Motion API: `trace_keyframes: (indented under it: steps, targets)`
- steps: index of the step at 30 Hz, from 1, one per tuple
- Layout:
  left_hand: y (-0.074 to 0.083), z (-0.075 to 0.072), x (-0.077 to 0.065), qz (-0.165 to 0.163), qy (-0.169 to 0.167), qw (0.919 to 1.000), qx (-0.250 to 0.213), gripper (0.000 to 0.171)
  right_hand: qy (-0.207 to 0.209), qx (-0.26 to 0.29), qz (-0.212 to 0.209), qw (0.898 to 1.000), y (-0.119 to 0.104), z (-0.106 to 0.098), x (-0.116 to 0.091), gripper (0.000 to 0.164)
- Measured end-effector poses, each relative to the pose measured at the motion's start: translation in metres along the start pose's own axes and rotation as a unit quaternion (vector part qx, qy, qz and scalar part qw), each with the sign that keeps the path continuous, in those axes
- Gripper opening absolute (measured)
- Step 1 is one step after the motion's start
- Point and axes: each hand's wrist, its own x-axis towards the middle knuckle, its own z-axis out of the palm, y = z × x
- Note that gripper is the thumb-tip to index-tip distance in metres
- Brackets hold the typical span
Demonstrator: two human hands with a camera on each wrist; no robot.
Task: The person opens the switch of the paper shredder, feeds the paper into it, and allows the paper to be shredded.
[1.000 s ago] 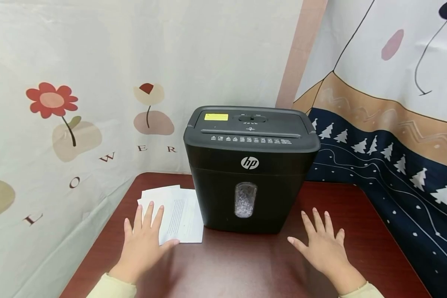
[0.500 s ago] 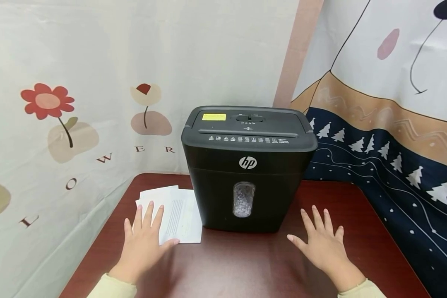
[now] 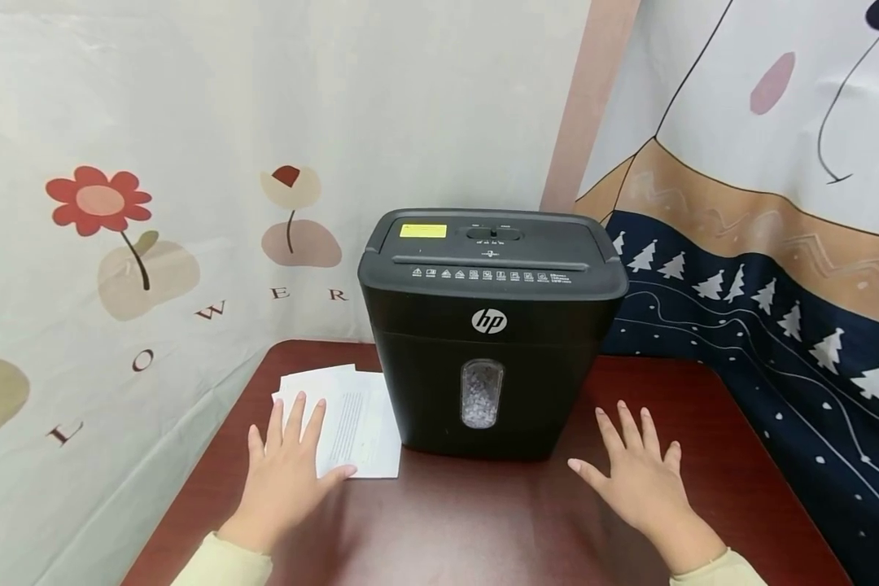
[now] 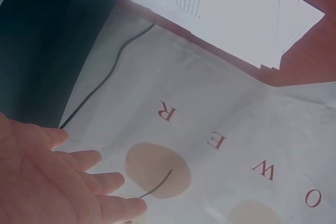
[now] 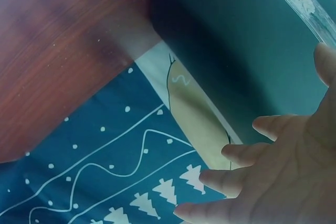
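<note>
A black HP paper shredder (image 3: 425, 366) stands upright at the back middle of the table, a window in its front showing shredded bits. To its left lie several overlapping sheets of printed paper (image 3: 369, 431). My left hand (image 3: 282, 480) is spread over the near left part of the sheets in the head view, holding nothing. On the other side, my right hand (image 3: 645, 480) is spread to the right of the shredder, also with nothing in it. In the left wrist view the papers (image 4: 226, 9) appear upside down, beyond the fingers.
The dark red wooden table (image 3: 476, 521) has a rounded back edge against a printed curtain (image 3: 439, 106). At the right, the cloth with trees (image 3: 776, 366) runs along the table's side. A dark cord (image 4: 110, 72) trails behind the shredder in the left wrist view.
Both hands keep the same spread pose, with only a slight shift to the right in the head view. The shredder and papers have not moved on the table.
</note>
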Motion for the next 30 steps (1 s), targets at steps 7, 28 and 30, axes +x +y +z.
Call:
trace_keyframes:
  steps: [7, 28, 30]
  targets:
    - [0.003, -0.004, 0.005, 0.001, -0.001, 1.0, 0.003, 0.094, 0.002, 0.001, 0.003, 1.0, 0.0, -0.008, 0.002, 0.088]
    - [-0.001, -0.034, 0.024, -0.004, -0.021, 0.9987, -0.046, 0.092, 0.073, 0.011, -0.03, 0.997, -0.001, -0.036, 0.001, 0.08]
    - [-0.001, -0.038, 0.028, -0.003, -0.023, 0.9984, -0.051, 0.093, 0.081, 0.015, -0.036, 0.996, 0.0, -0.04, 0.001, 0.079]
